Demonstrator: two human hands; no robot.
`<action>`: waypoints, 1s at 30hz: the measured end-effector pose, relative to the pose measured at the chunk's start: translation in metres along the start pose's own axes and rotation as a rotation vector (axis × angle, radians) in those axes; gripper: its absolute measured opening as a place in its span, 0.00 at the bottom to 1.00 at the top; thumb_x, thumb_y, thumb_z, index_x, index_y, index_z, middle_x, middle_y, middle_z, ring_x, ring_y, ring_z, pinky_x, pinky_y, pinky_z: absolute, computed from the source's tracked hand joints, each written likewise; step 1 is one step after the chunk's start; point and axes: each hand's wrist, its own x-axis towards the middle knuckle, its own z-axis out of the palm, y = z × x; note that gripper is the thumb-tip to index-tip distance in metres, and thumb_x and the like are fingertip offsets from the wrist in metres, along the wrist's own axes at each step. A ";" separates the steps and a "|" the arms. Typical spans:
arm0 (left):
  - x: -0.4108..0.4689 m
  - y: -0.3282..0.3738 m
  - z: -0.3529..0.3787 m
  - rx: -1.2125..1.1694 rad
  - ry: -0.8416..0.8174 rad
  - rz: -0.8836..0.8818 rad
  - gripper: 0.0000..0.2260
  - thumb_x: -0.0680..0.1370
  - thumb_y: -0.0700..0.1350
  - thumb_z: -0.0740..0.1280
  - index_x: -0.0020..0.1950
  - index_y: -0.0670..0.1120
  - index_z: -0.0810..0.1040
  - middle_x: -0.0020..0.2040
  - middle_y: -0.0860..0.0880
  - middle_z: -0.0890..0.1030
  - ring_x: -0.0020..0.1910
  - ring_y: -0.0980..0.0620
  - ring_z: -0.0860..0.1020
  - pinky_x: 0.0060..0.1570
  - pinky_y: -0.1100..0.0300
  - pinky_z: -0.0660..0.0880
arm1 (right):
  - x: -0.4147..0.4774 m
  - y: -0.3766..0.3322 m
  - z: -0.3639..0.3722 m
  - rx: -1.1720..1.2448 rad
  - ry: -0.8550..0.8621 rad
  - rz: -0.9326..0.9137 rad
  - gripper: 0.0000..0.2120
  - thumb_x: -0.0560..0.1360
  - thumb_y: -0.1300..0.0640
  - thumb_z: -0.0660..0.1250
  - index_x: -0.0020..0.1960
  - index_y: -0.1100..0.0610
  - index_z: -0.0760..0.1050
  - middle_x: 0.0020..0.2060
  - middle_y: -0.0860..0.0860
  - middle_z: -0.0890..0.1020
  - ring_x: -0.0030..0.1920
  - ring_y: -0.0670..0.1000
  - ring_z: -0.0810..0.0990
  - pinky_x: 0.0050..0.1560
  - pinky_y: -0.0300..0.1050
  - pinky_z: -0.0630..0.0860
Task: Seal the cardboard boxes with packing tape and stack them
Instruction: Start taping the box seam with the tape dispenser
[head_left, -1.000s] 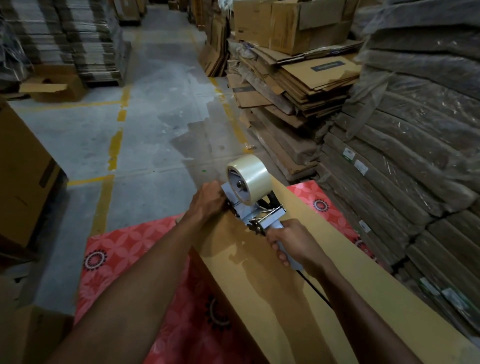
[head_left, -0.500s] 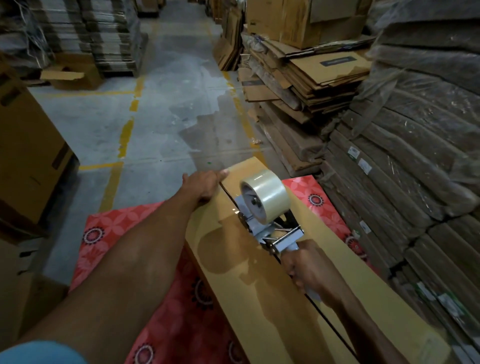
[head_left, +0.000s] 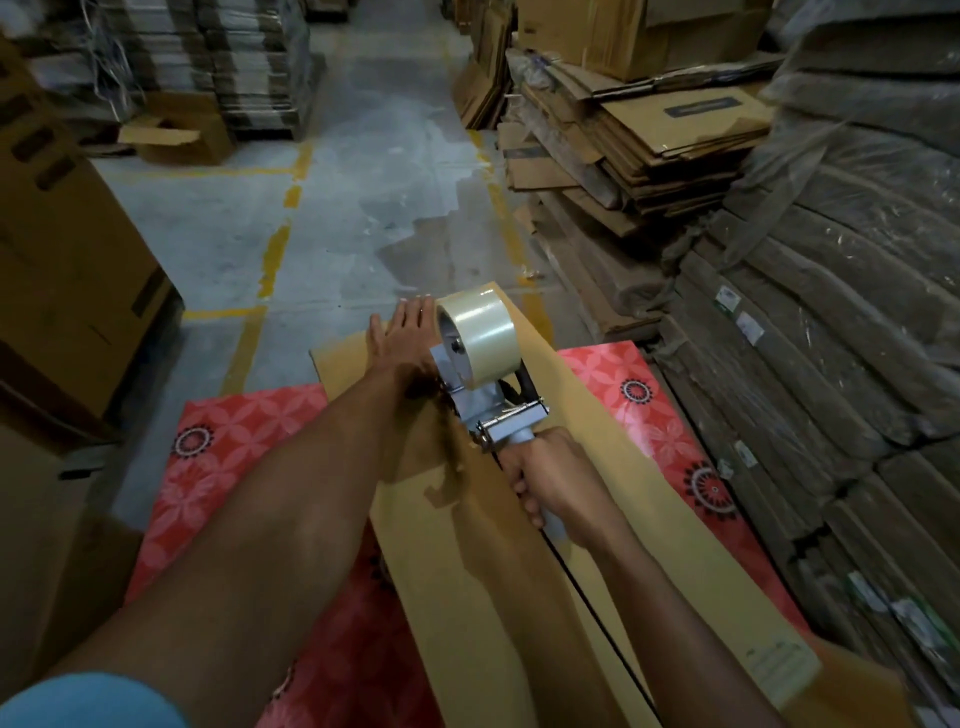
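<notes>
— Your left hand (head_left: 402, 338) had slid to the far end of the box (head_left: 467, 571)?
— Yes, it lay flat there, fingers straight, beside the tape roll (head_left: 475, 332). My right hand (head_left: 556, 488) gripped the dispenser (head_left: 488, 410) handle on the box top; the box lay on the red mat (head_left: 234, 457)

Concrete floor (head_left: 363, 208), yellow lines (head_left: 274, 258); red mat (head_left: 234, 467) flat on it, long box (head_left: 467, 571) on the mat. Flattened cardboard stacks (head_left: 649, 156) right; open carton (head_left: 171, 135) far left.
</notes>
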 end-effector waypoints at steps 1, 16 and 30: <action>0.003 -0.003 -0.003 0.012 -0.021 -0.021 0.54 0.69 0.56 0.77 0.82 0.43 0.45 0.81 0.43 0.48 0.81 0.46 0.45 0.77 0.40 0.42 | 0.004 -0.003 0.004 -0.003 -0.004 0.004 0.02 0.60 0.63 0.66 0.32 0.60 0.73 0.22 0.54 0.72 0.20 0.52 0.67 0.25 0.43 0.64; -0.016 0.032 0.024 -0.141 0.098 -0.095 0.38 0.82 0.66 0.46 0.81 0.43 0.37 0.81 0.45 0.36 0.80 0.45 0.37 0.73 0.38 0.32 | -0.057 0.061 -0.019 -0.098 0.058 0.080 0.04 0.54 0.57 0.64 0.27 0.56 0.70 0.24 0.51 0.71 0.25 0.52 0.67 0.31 0.47 0.63; -0.002 0.005 0.023 0.082 0.069 -0.032 0.35 0.83 0.51 0.60 0.82 0.43 0.43 0.82 0.44 0.41 0.81 0.44 0.42 0.74 0.32 0.46 | -0.028 0.025 0.001 -0.099 0.031 0.005 0.08 0.57 0.57 0.65 0.34 0.60 0.74 0.25 0.54 0.76 0.22 0.56 0.72 0.27 0.46 0.69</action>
